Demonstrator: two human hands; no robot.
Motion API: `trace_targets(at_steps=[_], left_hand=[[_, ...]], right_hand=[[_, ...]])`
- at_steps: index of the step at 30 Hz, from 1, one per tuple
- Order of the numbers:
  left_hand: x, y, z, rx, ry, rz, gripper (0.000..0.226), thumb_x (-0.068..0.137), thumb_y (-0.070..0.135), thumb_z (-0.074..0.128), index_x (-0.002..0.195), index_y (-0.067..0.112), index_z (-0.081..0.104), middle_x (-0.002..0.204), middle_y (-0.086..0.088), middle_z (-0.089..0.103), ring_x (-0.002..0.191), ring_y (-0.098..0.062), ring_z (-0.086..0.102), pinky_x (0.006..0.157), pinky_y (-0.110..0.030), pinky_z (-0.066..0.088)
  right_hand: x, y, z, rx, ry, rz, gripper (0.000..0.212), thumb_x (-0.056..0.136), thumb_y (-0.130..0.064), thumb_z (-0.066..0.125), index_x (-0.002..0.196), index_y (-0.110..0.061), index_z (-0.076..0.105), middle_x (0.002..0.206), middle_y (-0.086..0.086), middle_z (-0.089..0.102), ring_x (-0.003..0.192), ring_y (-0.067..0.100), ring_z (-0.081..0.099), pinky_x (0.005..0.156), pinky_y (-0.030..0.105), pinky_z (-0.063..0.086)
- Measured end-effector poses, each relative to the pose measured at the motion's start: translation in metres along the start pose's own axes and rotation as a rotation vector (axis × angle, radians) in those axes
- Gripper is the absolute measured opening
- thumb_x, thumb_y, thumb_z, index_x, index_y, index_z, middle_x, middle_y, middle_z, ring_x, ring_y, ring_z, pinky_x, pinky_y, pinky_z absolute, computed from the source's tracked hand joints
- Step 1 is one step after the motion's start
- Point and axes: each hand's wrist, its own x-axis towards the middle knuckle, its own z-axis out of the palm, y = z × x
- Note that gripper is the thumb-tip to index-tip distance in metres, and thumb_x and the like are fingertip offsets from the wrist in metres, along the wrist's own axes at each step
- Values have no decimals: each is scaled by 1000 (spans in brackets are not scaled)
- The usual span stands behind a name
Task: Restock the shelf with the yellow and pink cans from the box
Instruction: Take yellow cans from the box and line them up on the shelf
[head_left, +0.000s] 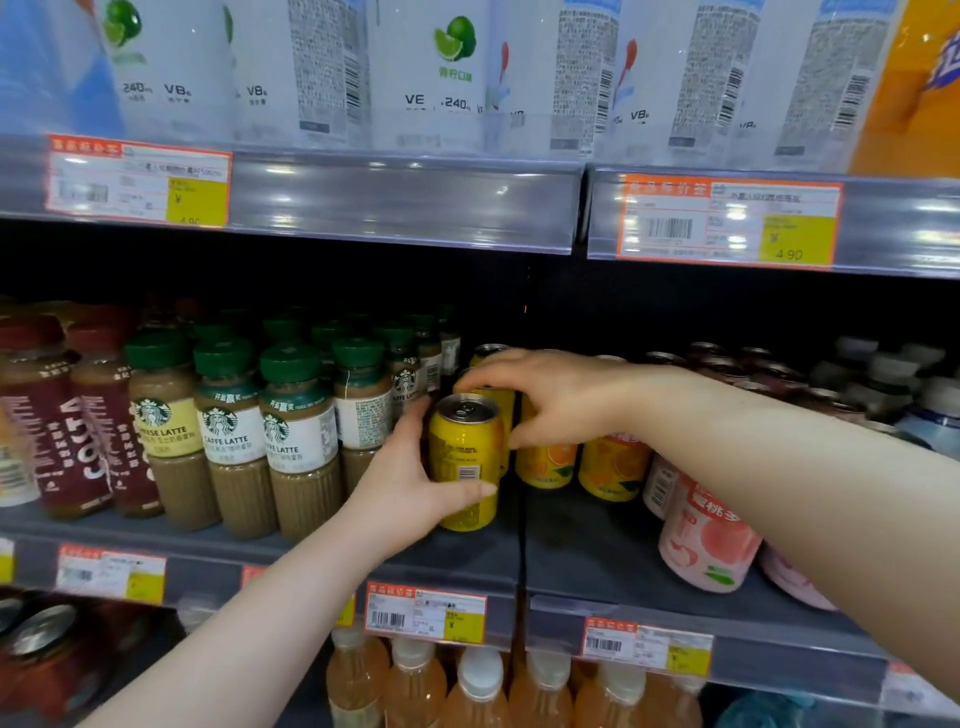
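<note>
The yellow can (465, 462) stands upright on the middle shelf (597, 551), a little back from its front edge and just left of the dark seam where two shelf sections meet. The left hand (410, 478) grips it from the left: the thumb lies across the lower front under the barcode, and the fingers (415, 410) curl round the far side. Whether the can's base touches the shelf cannot be told.

Just behind it stands a second can (501, 402), also yellow. The right hand (550, 395) reaches in from the right and holds it from above, fingers clamped over its rim and thumb down its right side.

To the right of these, two orange-print cans (613, 467) stand side by side. Farther right, nearer the front edge, is a pink can (709, 540) with a peach picture, partly behind the right forearm.

Left of the yellow can, latte bottles (296, 441) with green caps stand in rows, then dark red bottles (67, 441) toward the shelf's left end. A price tag (425, 613) hangs on the front edge below the yellow can. White bottles (431, 73) fill the shelf above; pale orange bottles (478, 691) stand on the one below.
</note>
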Motion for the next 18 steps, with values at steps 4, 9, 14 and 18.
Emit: trace_targets(at_steps=[4,9,14,18], left_hand=[[-15,-15,-7,147,-73,-87,106,66,36,79,147,25,13,113,12,47,104,-6,46,82,-18,38],[-29,-25,-8,452,-284,-133,87,69,48,73,142,21,33,141,1,46,122,-9,45,93,-15,33],[-27,-25,-10,540,-273,-107,66,68,53,71,125,23,55,128,4,56,113,-10,52,85,-17,37],[-25,-26,-12,554,-285,-94,61,68,53,71,120,23,59,123,5,57,107,-8,52,82,-17,37]], right_hand=[[23,-8,9,-48,-139,-4,81,79,-19,66,143,-40,21,151,-6,27,135,14,29,98,23,29],[33,-7,11,-155,-35,88,73,71,-57,66,133,-29,41,135,-1,46,118,18,47,79,22,36],[32,-2,5,-120,-60,171,82,62,-76,57,130,-32,44,134,-5,48,116,17,49,71,26,43],[27,0,0,0,-128,123,75,66,-52,74,133,-37,41,139,-6,43,119,14,45,91,25,39]])
